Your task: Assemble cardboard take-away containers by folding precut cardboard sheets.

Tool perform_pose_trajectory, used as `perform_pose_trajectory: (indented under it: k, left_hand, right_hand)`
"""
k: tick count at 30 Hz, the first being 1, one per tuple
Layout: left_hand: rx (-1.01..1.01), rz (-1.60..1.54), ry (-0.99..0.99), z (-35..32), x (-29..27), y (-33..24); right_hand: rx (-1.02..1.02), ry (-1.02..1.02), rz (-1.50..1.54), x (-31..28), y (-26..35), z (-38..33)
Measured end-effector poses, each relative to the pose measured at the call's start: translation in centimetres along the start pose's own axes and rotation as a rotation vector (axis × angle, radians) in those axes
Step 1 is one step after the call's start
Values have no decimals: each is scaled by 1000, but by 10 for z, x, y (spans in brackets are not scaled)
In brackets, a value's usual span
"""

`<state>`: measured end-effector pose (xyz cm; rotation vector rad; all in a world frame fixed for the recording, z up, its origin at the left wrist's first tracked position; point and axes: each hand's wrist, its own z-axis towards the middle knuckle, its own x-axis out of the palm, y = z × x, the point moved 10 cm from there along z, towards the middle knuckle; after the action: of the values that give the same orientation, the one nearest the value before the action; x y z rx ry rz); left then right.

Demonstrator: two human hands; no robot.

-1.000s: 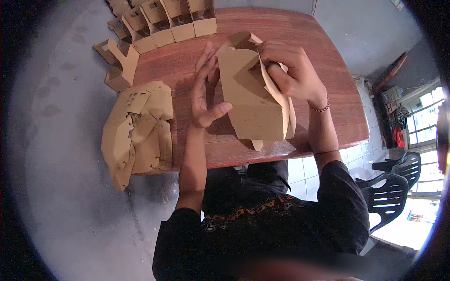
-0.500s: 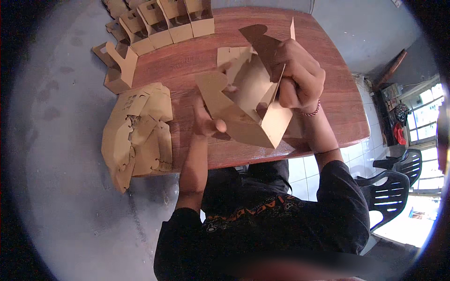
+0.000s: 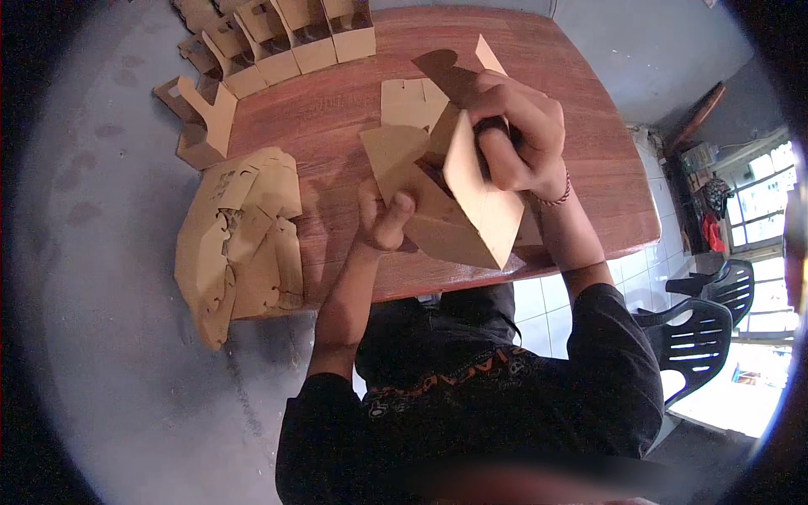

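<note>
Table edges: the red-brown table (image 3: 602, 168) curved off at its right corner; its near edge ran just below the carton's lowest corner in the picture
Room to move: tabletop showed right of the carton to the table's right edge, and in a narrower strip between the carton and the flat cardboard pile (image 3: 244, 240) at left
Upper left border: a row of folded boxes (image 3: 290, 42) lined the table's edge, with a single box (image 3: 210, 126) nearest the pile
Carton: the partly folded brown carton (image 3: 468, 189) sat at upper centre of the frame, tilted, flaps raised
Hidden: most left fingers behind a panel; the carton's interior largely behind a flap; the row cut off at the top
Left hand (image 3: 385, 217): partly curled, thumb up beside the carton's left panel; firmness of hold could not be told
Right hand (image 3: 523, 135): bent at the wrist, fingers curled closed on the carton's upper right panel
</note>
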<state>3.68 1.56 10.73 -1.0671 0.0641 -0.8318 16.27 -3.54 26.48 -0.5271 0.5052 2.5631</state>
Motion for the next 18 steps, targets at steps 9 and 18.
perform_pose_trajectory:
  k: [9,18]
  left_hand:
    - [78,70,8,6,6,-15]
    - [7,-16,-47,13,4,-14]
  right_hand:
    - [-42,205,26,17,1,2]
    - [-26,281,-22,16,1,5]
